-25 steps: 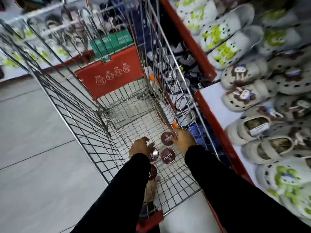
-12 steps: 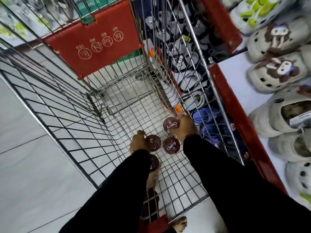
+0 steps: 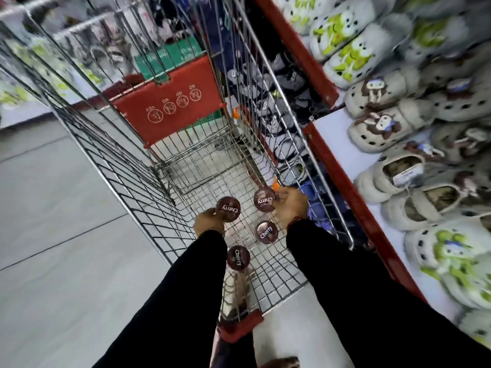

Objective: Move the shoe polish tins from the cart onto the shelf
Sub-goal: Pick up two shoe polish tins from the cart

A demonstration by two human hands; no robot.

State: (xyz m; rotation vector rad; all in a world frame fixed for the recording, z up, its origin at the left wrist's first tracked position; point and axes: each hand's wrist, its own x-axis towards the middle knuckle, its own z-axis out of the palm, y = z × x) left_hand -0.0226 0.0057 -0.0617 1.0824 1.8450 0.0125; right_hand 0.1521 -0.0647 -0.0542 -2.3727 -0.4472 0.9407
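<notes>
Several round dark-red "Cherry" shoe polish tins are inside the wire cart (image 3: 127,166). My left hand (image 3: 208,223) grips one tin (image 3: 228,209) by its edge, raised off the cart floor. Over at the cart's right wall, my right hand (image 3: 292,205) holds a second tin (image 3: 263,200). Two more tins lie flat on the mesh floor: one (image 3: 266,232) between my arms, one (image 3: 238,257) beside my left sleeve. The white shelf (image 3: 342,152) with a red edge runs along the right of the cart.
Rows of white clogs (image 3: 377,128) with brown and green decorations fill most of the shelf. The cart's red child-seat flap (image 3: 172,107) stands at its far end, the red handle (image 3: 239,328) near me. Grey tiled floor (image 3: 53,235) lies to the left.
Both hands have closed on a tin each and lifted them slightly off the cart floor. The tin by my left sleeve is now fully uncovered.
</notes>
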